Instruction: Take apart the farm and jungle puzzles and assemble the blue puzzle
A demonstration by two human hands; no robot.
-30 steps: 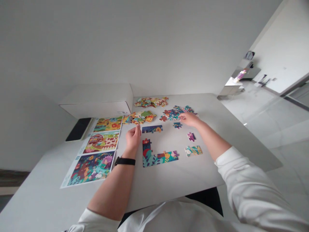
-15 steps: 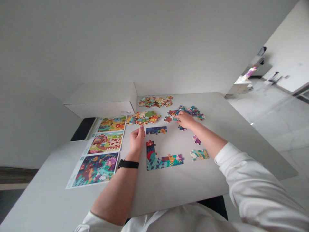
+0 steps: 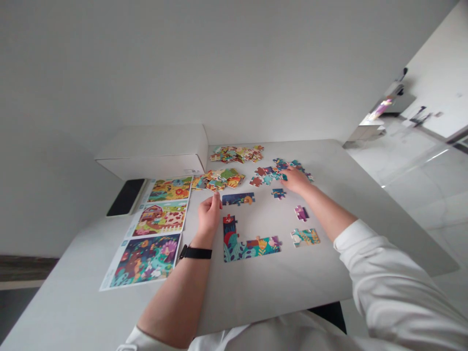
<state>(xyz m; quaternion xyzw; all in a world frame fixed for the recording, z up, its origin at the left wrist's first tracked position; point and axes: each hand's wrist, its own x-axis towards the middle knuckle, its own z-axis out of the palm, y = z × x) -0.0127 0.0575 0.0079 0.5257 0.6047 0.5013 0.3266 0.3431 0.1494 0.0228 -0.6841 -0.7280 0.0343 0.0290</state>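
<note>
My right hand (image 3: 297, 180) reaches over the pile of dark blue and teal puzzle pieces (image 3: 268, 176), fingers stretched out and touching pieces. Nothing clearly gripped shows in it. My left hand (image 3: 209, 212), with a black band at the wrist, rests closed on the table, thumb against the curled fingers. Just right of it lies a joined dark blue strip (image 3: 237, 199). Below that is an L-shaped joined section (image 3: 252, 247). Apart from these lie a blue piece (image 3: 278, 193), a purple piece (image 3: 302, 213) and a joined teal-and-yellow part (image 3: 306, 237).
A picture sheet (image 3: 149, 258) with three printed scenes lies at left, beside a dark phone (image 3: 126, 197). Behind stands a white box (image 3: 153, 148) against the wall. Two piles of yellowish pieces (image 3: 219, 179) and mixed pieces (image 3: 237, 154) lie right of the box.
My right hand has shifted right across the dark pile, uncovering teal pieces and the blue piece in front. My left hand stays where it was. The view has shifted slightly.
</note>
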